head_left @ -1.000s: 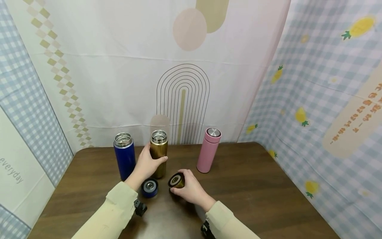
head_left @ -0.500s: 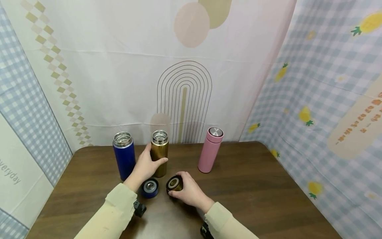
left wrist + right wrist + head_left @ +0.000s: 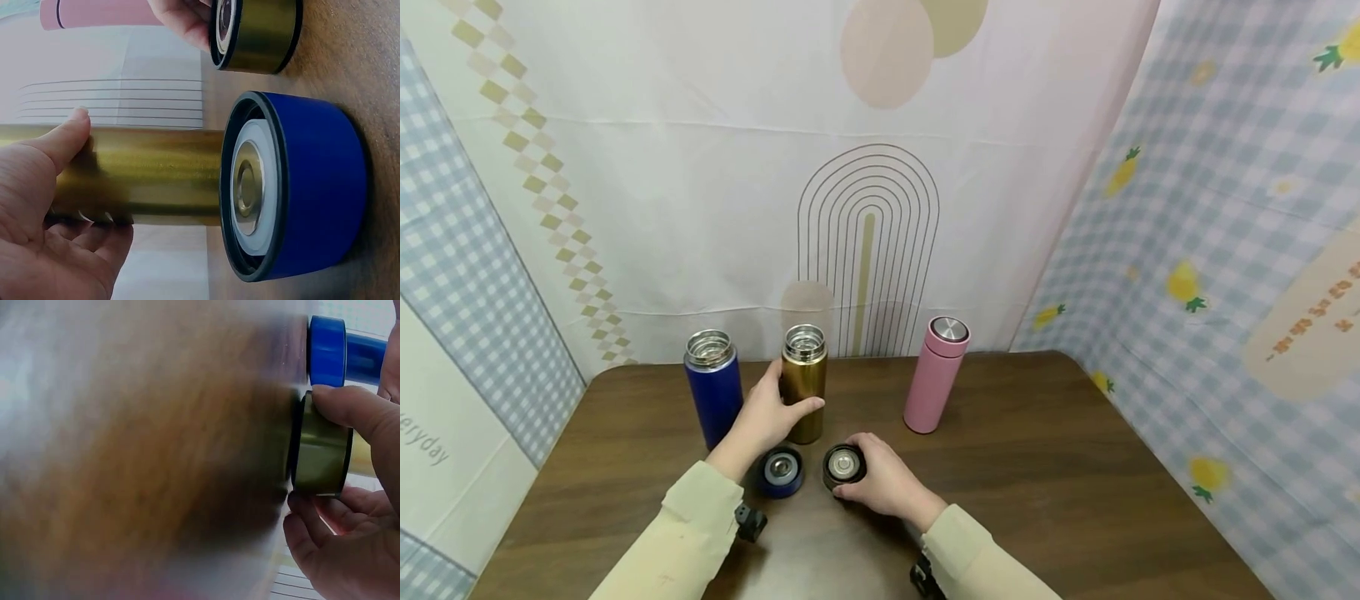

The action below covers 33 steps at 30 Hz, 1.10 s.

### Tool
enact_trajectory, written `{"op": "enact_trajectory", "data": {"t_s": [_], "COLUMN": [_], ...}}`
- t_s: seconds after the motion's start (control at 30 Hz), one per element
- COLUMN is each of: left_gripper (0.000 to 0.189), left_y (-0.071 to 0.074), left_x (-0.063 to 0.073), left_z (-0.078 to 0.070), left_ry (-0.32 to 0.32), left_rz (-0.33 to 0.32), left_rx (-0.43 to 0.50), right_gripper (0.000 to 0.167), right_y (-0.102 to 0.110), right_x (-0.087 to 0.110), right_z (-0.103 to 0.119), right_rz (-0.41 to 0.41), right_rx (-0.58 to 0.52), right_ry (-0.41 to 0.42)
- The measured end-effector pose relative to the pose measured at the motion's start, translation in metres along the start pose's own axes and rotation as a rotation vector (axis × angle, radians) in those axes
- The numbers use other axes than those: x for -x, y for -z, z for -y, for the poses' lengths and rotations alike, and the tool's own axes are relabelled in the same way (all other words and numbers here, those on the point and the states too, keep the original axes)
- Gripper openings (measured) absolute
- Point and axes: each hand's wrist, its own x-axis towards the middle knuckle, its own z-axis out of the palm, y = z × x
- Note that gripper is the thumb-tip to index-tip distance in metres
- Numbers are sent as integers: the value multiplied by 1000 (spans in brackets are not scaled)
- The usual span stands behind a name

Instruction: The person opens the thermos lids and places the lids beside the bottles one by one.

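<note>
The left hand (image 3: 766, 418) wraps round the smooth, metallic gold bottle (image 3: 805, 379), upright and lidless toward the back edge of the table (image 3: 1037, 467), while the right hand (image 3: 886, 477) pinches the gold lid (image 3: 843, 464), fingers spread only to its width, farther from that edge. The lid, a squat dark-rimmed cylinder beside the upturned blue lid (image 3: 781, 473), seems to rest inside-up on the wood grain, though blur obscures the contact; a light, even pinch and level rim should suit it best.
</note>
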Motion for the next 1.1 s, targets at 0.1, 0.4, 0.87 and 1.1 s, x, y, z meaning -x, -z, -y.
{"op": "enact_trajectory", "data": {"t_s": [0.1,0.4,0.87,1.1], "left_gripper": [78,75,101,103], "left_y": [1,3,-2,3], "left_x": [1,2,9,33], "left_z": [-3,-9,0,2], "left_ry": [1,-19,-4,-22], "left_rz": [5,-3,40,41], "left_rx": [1,-6,-65,-13], "right_gripper": [59,63,79,67], "right_y": [4,12,5,31], "right_x": [2,5,11,30], "right_z": [2,11,4,3], "right_rz": [3,0,-9,-89], "right_rx": [38,150,79,-31], "right_ry": [6,3,-35,-14]}}
